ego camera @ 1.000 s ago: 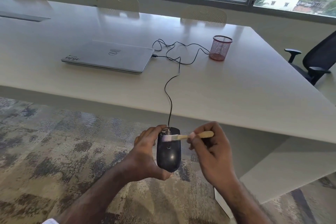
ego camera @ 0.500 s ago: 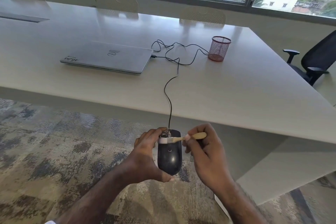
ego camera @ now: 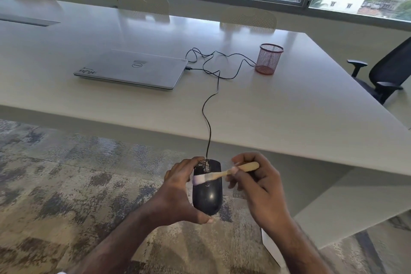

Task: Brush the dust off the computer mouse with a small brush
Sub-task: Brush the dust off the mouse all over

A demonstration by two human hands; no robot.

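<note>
Since before, the brush (ego camera: 222, 173) is moved lower on the mouse (ego camera: 207, 193), both gripped by hands; dust is left near the wheel.

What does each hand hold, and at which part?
The left hand grips the mouse by its sides, thumb at the rear. The right hand pinches the brush by its wooden handle.

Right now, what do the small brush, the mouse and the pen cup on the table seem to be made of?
Small brush: handle looks like pale unfinished wood, matte tan; bristles soft and whitish, fibre unclear.
Mouse: probably black plastic, glossy, since light reflects on its back; pale dust near the buttons.
Pen cup: apparently metal wire mesh, reddish, since you can see through its wall.
</note>
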